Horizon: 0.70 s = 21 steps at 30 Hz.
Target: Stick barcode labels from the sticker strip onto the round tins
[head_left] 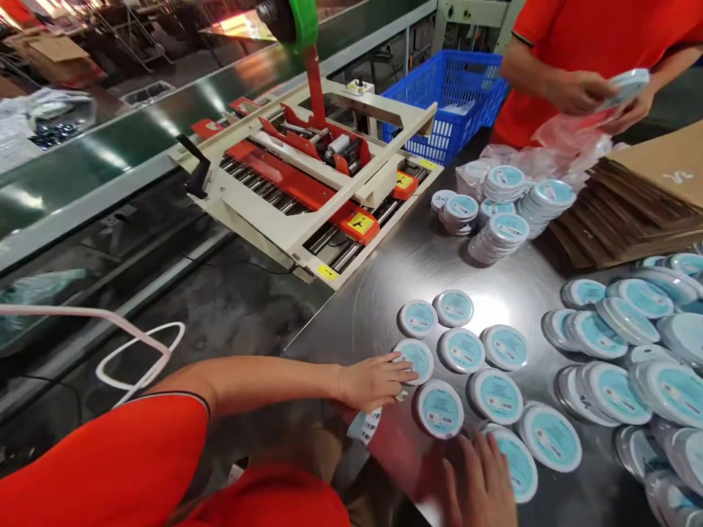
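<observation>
The largest thing here is a steel work table (378, 285), and a long conveyor belt (93, 161) runs along beyond the left hand (376, 382). Forward of this hand, at the table end, stands a carton sealing machine (307, 172) with a cream frame and red parts, and behind it is a blue plastic basket (444, 95). Far ahead and to the right of the right hand (477, 487) lies a stack of flattened cardboard (626, 212). Beside the stack, a co-worker's hands (576, 91) (they are not the person's own) hold a round disc (626, 88) above a pinkish plastic bag (565, 132). Many round label discs (461, 350) with pale blue faces lie on the table ahead of both hands, some flat and single, others in leaning stacks. The left hand is spread wide, and its fingers touch the rim of one disc (416, 360) without closing around it. The right hand is low in the view, with its fingers apart, just beside another disc (516, 465); I cannot tell if it holds this disc.
</observation>
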Each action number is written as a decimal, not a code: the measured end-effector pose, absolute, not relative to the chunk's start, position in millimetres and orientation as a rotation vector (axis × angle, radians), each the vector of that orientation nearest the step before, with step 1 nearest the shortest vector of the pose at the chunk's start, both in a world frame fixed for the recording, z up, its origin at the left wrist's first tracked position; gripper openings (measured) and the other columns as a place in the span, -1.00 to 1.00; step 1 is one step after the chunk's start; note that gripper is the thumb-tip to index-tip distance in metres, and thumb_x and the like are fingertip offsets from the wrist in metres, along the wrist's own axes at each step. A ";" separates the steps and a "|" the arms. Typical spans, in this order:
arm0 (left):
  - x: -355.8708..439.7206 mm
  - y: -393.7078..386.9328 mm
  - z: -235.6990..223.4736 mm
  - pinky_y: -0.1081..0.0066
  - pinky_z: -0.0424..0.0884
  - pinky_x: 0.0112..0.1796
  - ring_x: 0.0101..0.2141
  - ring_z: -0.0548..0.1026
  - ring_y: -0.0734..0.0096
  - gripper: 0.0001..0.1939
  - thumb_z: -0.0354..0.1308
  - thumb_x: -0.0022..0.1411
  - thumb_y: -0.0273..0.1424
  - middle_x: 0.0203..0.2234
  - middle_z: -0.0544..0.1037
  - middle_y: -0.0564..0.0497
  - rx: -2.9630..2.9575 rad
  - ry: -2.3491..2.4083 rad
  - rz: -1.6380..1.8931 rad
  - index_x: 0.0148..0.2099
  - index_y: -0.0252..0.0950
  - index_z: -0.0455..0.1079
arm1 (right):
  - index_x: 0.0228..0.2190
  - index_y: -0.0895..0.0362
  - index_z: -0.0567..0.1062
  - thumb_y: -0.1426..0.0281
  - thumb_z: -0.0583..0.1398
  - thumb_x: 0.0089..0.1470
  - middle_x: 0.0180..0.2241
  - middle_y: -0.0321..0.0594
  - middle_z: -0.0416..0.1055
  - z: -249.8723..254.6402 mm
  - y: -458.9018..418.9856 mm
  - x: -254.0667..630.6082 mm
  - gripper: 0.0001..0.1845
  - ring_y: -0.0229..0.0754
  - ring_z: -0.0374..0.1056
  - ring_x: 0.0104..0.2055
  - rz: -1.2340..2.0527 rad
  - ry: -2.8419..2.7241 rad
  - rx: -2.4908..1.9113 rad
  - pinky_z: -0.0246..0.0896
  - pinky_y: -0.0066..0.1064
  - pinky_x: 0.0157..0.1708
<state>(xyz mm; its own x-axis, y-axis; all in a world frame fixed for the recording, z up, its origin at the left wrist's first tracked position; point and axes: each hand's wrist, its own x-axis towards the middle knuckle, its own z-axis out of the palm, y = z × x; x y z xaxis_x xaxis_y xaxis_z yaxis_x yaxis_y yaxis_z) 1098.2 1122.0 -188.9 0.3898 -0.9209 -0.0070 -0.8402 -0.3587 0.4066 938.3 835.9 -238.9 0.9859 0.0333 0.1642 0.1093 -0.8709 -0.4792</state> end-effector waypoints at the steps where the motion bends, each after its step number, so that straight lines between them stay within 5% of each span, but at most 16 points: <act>1: 1109.5 1121.8 -188.6 0.05 0.04 0.39 0.34 0.25 0.06 -0.75 0.04 0.43 -0.38 0.29 0.36 -0.19 2.327 -1.481 -0.326 -0.18 -0.37 0.51 | 0.33 -0.58 -0.19 0.12 0.21 0.06 0.27 -0.53 0.33 -233.2 852.4 950.2 -0.03 0.25 0.27 0.29 -0.207 -0.112 -2.590 0.38 0.36 0.09; 4: 1149.5 1119.6 -187.7 0.05 0.07 0.38 0.38 0.15 0.05 -0.77 0.07 0.43 -0.36 0.33 0.31 -0.19 2.394 -1.321 -0.338 -0.19 -0.37 0.51 | 0.39 -0.40 -0.29 0.11 0.14 0.20 0.38 -0.33 0.15 -221.7 905.3 991.5 -0.06 0.22 0.12 0.39 -0.213 -0.146 -2.581 0.30 0.33 0.19; 8: 1188.0 1133.1 -188.0 0.03 0.07 0.39 0.37 0.19 0.09 -0.87 0.16 0.37 -0.41 0.30 0.36 -0.15 2.358 -1.364 -0.429 -0.18 -0.33 0.52 | 0.43 -0.12 -0.22 0.20 0.03 0.29 0.32 0.02 0.27 -231.6 948.1 1028.9 -0.19 0.28 0.18 0.35 -0.207 -0.319 -2.664 0.20 0.35 0.23; 13: 1193.3 1172.9 -192.4 0.12 0.05 0.40 0.35 0.24 0.22 -0.84 0.12 0.38 -0.46 0.24 0.45 -0.09 2.255 -1.415 -0.412 -0.23 -0.31 0.52 | 0.23 -0.09 0.29 0.21 0.01 0.30 0.27 -0.06 0.34 -228.5 942.8 1052.4 -0.50 0.20 0.18 0.36 -0.206 -0.319 -2.670 0.22 0.24 0.22; 17: 1192.1 1188.1 -196.5 0.15 0.08 0.39 0.33 0.28 0.22 -0.88 0.15 0.34 -0.49 0.20 0.49 -0.08 2.197 -1.384 -0.393 -0.22 -0.31 0.52 | 0.20 0.25 0.31 0.13 0.07 0.27 0.32 0.28 0.14 -201.5 910.7 1120.0 -0.39 0.29 0.01 0.40 -0.270 -0.100 -2.744 0.14 0.17 0.24; 21: 1189.6 1189.0 -200.4 0.13 0.06 0.39 0.33 0.28 0.20 -0.87 0.13 0.35 -0.49 0.20 0.49 -0.08 2.139 -1.339 -0.373 -0.24 -0.30 0.51 | 0.21 0.27 0.32 0.30 0.10 0.24 0.21 0.27 0.26 -189.3 907.0 1182.5 -0.44 0.19 0.25 0.22 -0.086 0.040 -2.887 0.21 0.02 0.15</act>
